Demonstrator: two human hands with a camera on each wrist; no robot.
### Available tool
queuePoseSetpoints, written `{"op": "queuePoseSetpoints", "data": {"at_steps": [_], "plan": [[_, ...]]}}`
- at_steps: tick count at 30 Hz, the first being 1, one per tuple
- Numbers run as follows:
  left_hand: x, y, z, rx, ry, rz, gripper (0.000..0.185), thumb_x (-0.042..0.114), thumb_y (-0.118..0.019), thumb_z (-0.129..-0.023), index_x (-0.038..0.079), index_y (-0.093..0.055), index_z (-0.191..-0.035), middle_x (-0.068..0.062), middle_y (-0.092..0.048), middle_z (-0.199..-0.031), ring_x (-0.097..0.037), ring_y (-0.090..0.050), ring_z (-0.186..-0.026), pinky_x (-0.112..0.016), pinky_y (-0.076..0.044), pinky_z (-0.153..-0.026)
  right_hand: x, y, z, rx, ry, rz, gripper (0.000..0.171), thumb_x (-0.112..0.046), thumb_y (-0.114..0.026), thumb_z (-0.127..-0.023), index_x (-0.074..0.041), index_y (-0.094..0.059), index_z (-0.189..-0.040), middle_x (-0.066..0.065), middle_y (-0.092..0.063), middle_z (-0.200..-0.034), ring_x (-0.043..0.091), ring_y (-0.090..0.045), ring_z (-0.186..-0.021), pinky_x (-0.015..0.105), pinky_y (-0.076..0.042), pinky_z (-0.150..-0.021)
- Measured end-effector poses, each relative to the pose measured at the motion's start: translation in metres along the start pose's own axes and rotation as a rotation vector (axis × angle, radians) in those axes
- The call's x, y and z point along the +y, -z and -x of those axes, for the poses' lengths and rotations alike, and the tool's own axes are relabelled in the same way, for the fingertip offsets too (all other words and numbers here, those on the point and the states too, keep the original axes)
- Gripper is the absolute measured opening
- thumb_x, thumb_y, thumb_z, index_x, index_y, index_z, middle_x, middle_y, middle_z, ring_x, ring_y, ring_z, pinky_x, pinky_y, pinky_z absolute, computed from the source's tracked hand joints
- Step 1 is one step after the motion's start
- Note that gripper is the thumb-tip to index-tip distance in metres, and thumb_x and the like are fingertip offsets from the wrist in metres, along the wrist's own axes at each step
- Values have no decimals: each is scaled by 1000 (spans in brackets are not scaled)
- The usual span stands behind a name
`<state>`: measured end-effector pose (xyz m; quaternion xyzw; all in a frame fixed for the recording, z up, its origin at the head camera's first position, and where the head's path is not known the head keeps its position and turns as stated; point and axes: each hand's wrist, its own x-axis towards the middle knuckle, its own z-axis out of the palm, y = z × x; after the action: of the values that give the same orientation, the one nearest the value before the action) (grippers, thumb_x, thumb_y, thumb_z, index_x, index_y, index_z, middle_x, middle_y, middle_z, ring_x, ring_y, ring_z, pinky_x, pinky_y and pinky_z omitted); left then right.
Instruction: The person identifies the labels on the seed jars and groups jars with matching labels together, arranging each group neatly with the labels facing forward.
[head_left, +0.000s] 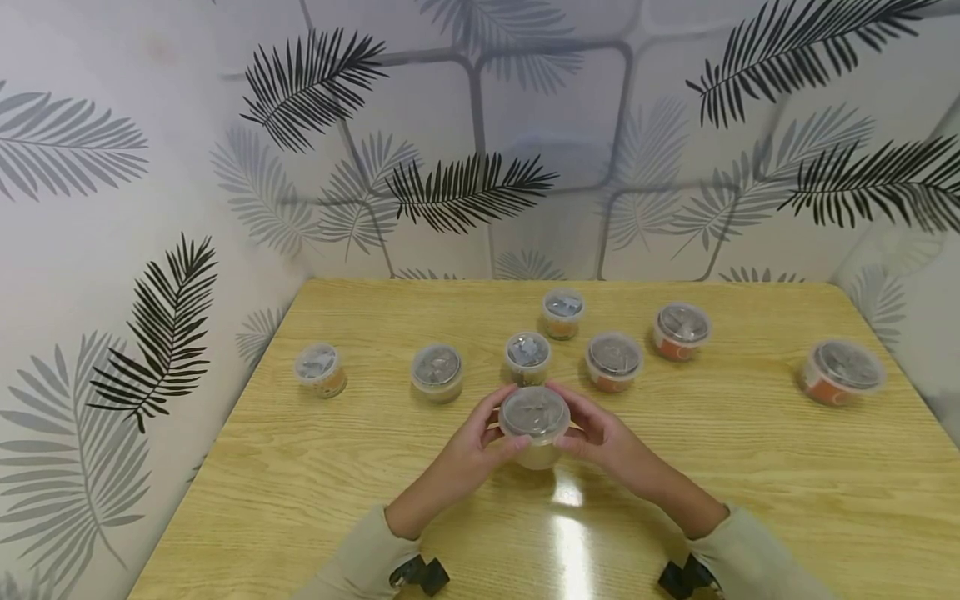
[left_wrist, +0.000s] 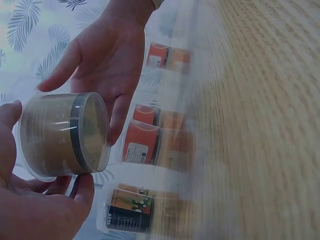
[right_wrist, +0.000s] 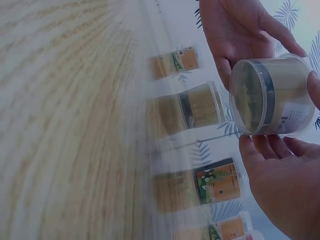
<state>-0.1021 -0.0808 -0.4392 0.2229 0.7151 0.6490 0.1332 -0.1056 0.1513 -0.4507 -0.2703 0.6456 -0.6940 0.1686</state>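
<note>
Head view, held tub: a clear lidded tub [head_left: 534, 425] is seen low in the centre of the frame, lifted just above the bench [head_left: 300, 483].
Head view, hands: the left hand [head_left: 468, 450] is wrapped round the tub's left side and the right hand [head_left: 603, 437] round its right side, fingers curled against the wall and rim.
Head view, other tubs: seven more lidded tubs are spread across the middle of the frame beyond the hands, from a small one at centre left [head_left: 320, 369] to an orange-labelled one at far right [head_left: 840, 371].
Left wrist view, grip: the tub [left_wrist: 65, 134] is shown at lower left, its base turned to the camera, with the left hand [left_wrist: 35, 210] cupped beneath and thumb on the wall; the right hand [left_wrist: 107, 60] lies against it from above, fingers fairly straight.
Left wrist view, background: orange-labelled tubs [left_wrist: 142, 142] are blurred along the centre.
Right wrist view, grip: the tub [right_wrist: 272, 97] sits at upper right, held between the right hand [right_wrist: 285, 185] below and the left hand [right_wrist: 240, 35] above.
Step in hand: the tub is judged to be picked up and held in both hands, lid on.
Next move: a firm hold on the wall by one hand is called for, so that the other can be freed for the lid or the tub be set down level.
</note>
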Motion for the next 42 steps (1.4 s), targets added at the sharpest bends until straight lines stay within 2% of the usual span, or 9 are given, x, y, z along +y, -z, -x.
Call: {"op": "queuePoseSetpoints", "data": {"at_steps": [6, 12, 19, 25, 31, 38, 42], "plan": [[19, -3, 3, -33, 28, -10, 76, 12, -66, -88, -1, -18, -145, -13, -30, -144, -24, -33, -128, -40, -30, -105, 0, -3, -1, -18, -31, -30, 69, -5, -55, -93, -7, -15, -149, 18, -20, -150, 34, -31, -132, 29, -39, -99], [29, -4, 5, -38, 47, -36, 77, 17, -67, -88, 0, -19, -145, -12, -30, -145, -22, -34, -129, -39, -30, -105, -1, -4, 0, -21, -22, -25, 70, -4, -56, -93, -7, -15, -149, 19, -21, -149, 33, -32, -131, 29, -39, -99], [28, -3, 3, -12, 53, -36, 73, 15, -67, -87, 4, -23, -145, -10, -34, -141, -22, -39, -123, -37, -35, -102, -2, 0, 0, 0, 8, -21, 69, -3, -56, -92, -2, -15, -148, 20, -19, -150, 30, -33, -131, 29, -37, -100], [26, 0, 2, 4, 28, 22, 66, 9, -63, -89, 2, -26, -143, -13, -35, -138, -26, -40, -121, -39, -35, -102, -3, 3, 3, 35, -7, 0, 61, -5, -50, -96, -5, -19, -148, 16, -21, -150, 27, -29, -133, 29, -39, -98], [22, 2, 1, 29, -1, 62, 60, 8, -59, -91, -2, -27, -142, -15, -35, -137, -33, -40, -120, -43, -36, -101, -4, 6, 5, 71, 7, 33, 54, -5, -47, -97, -7, -25, -147, 14, -26, -149, 29, -26, -134, 26, -37, -100], [20, 3, 1, 50, -46, 83, 56, 4, -57, -92, -9, -28, -139, -19, -36, -136, -37, -42, -118, -46, -38, -99, -4, 6, 5, 122, 20, 63, 52, -4, -50, -96, -6, -32, -144, 15, -38, -141, 27, -35, -130, 27, -39, -99], [20, 3, 1, 48, -55, 95, 55, 2, -57, -91, -10, -29, -137, -21, -36, -135, -38, -42, -118, -42, -40, -99, -4, 6, 5, 132, 22, 55, 51, -4, -51, -95, -5, -33, -143, 16, -40, -139, 24, -38, -128, 27, -40, -98]]}}
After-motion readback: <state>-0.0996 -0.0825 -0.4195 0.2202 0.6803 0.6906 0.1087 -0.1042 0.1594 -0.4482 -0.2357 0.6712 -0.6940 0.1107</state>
